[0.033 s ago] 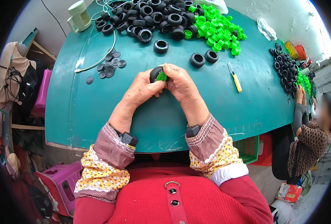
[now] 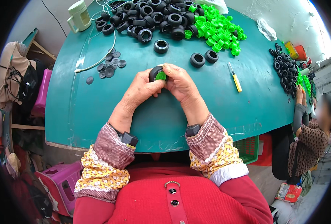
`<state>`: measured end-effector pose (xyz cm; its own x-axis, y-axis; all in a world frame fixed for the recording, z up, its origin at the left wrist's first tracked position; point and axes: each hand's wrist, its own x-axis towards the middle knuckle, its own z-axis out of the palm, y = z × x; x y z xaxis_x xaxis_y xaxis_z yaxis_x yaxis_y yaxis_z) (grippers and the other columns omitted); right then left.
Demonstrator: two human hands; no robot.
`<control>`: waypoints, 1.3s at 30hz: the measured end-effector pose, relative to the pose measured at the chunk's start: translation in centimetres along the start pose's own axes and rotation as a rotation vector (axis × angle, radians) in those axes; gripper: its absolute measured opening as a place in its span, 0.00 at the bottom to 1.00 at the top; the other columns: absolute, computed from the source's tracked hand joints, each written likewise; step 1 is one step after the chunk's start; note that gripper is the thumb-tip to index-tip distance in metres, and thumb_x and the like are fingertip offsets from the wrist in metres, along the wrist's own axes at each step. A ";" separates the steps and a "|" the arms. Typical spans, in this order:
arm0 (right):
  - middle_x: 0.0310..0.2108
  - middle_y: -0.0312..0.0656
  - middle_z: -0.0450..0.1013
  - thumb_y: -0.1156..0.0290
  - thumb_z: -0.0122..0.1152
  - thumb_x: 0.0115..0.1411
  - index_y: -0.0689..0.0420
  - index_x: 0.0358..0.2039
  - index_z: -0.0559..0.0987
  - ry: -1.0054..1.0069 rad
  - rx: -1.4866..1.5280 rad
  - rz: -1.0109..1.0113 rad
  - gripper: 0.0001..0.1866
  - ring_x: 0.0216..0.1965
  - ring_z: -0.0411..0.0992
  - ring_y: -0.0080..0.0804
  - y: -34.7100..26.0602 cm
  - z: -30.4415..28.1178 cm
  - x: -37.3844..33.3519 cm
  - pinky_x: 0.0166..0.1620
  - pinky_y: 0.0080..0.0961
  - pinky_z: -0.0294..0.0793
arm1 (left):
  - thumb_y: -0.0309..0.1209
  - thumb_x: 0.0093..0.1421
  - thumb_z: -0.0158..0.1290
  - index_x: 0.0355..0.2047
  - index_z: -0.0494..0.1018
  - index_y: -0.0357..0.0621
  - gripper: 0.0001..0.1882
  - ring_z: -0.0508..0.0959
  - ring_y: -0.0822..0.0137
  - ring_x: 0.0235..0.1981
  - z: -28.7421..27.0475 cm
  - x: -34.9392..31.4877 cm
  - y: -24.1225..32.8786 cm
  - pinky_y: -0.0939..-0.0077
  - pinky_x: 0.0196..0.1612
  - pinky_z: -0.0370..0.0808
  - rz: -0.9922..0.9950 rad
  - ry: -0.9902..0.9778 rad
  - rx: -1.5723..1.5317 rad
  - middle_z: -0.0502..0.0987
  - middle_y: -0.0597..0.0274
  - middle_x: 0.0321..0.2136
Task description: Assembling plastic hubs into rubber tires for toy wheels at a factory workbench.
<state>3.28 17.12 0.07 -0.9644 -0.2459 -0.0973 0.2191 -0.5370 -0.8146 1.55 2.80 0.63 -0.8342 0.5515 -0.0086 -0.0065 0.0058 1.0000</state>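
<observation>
Left hand (image 2: pixel 142 88) and right hand (image 2: pixel 181 83) grip a tire (image 2: pixel 155 72) and green wheel (image 2: pixel 160 76); tire pile (image 2: pixel 145 20) far on table (image 2: pixel 210 104), person (image 2: pixel 310 145) right.

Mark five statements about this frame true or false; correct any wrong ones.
1. The left hand and right hand hold one black tire with a green wheel hub. True.
2. The yellow-handled screwdriver lies left of both hands. False: the screwdriver lies to their right.
3. The green hub heap sits right of the black tire pile. True.
4. Dark discs lie left of the held tire. True.
5. The mug lies on its side. False: the mug stands upright.
</observation>
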 end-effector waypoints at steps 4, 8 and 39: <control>0.23 0.36 0.69 0.62 0.52 0.57 0.59 0.32 0.72 0.091 0.015 -0.073 0.13 0.26 0.68 0.23 -0.3 1.5 0.1 0.29 0.19 0.69 | 0.29 0.47 0.51 0.27 0.70 0.37 0.09 0.69 0.79 0.19 -0.6 0.1 0.9 0.86 0.21 0.66 -0.140 0.034 -0.065 0.69 0.69 0.18; 0.24 0.34 0.70 0.65 0.54 0.55 0.60 0.31 0.74 0.082 -0.246 -0.188 0.11 0.27 0.66 0.18 0.1 1.2 0.0 0.32 0.16 0.67 | 0.31 0.47 0.52 0.30 0.71 0.36 0.12 0.66 0.81 0.24 0.3 -0.4 1.6 0.84 0.27 0.65 -0.085 0.020 0.141 0.69 0.71 0.19; 0.26 0.35 0.70 0.58 0.47 0.59 0.58 0.32 0.70 0.440 -0.052 -0.136 0.15 0.25 0.69 0.20 0.5 1.6 0.0 0.23 0.17 0.70 | 0.39 0.55 0.50 0.26 0.73 0.40 0.14 0.69 0.78 0.13 -0.6 0.2 0.2 0.90 0.19 0.66 -0.036 0.225 -0.285 0.72 0.67 0.15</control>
<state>3.61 15.53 0.59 -0.9575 0.1956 -0.2120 0.0896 -0.4967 -0.8633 0.99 2.41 0.86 -0.9307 0.3580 -0.0752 -0.1652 -0.2277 0.9596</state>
